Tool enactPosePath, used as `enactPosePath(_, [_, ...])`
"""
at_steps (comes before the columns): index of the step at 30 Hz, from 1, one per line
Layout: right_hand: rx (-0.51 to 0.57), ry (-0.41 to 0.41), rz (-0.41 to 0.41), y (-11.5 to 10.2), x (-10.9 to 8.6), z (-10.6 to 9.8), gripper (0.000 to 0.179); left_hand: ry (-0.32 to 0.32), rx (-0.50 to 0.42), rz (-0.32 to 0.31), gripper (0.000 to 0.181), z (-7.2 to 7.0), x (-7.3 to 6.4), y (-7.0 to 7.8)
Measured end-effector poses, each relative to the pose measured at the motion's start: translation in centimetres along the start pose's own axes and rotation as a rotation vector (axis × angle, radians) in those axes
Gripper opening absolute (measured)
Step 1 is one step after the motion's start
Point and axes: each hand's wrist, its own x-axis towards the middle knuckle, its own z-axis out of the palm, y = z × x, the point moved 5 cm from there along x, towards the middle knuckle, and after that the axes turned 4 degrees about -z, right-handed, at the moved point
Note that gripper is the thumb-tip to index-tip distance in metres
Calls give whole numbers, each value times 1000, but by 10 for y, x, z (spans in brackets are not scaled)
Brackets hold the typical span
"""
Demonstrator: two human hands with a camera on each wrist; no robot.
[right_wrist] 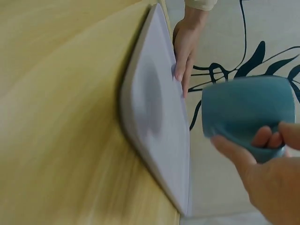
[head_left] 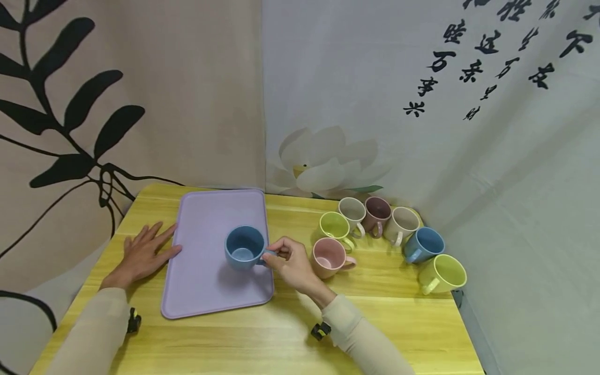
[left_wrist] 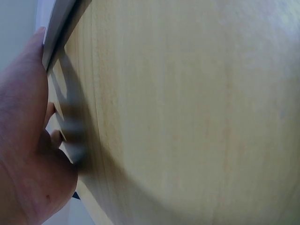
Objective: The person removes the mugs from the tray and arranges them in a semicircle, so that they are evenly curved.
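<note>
By its handle, my right hand [head_left: 295, 263] grips a blue mug [head_left: 245, 247], held upright over the right half of the lavender tray [head_left: 206, 281]. In the right wrist view the mug [right_wrist: 248, 108] hangs above the tray surface, its shadow falling on the tray [right_wrist: 173, 154]. My left hand [head_left: 142, 255] lies with spread fingers at the tray's left edge, thumb and fingertips touching the rim. In the left wrist view that hand [left_wrist: 33, 140] is beside the tray edge. Nearest to my right hand on the table stands a pink mug [head_left: 328, 258], handle pointing right.
Behind the pink mug stand a yellow-green mug [head_left: 334, 225], a whitish mug [head_left: 351, 209], a dark mauve mug [head_left: 377, 208] and a cream mug [head_left: 402, 225]. Farther right are another blue mug [head_left: 424, 244] and a yellow-green mug [head_left: 442, 273]. Printed curtains hang behind the wooden table [head_left: 225, 344].
</note>
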Motion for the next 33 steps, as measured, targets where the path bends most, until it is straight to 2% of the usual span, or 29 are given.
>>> enactPosePath(5, [-74,-66,-75,4,-27,-26,13,-5,-10,1,85,2,2,0])
enactPosePath(10, [-99,-132,-147,10,-53,-54,11,-9,-22,1,86,5,3,-2])
enactPosePath(22, [20,-250,-146,23,-100,-129,10,-17,-26,1,86,7,2,-3])
enactPosePath(27, [10,-259,-142,26,-116,-157,8,-12,-22,4,86,6,2,-2])
enactPosePath(33, [-41,-246,-116,35,-126,-184,7,-3,-14,6,85,4,2,-1])
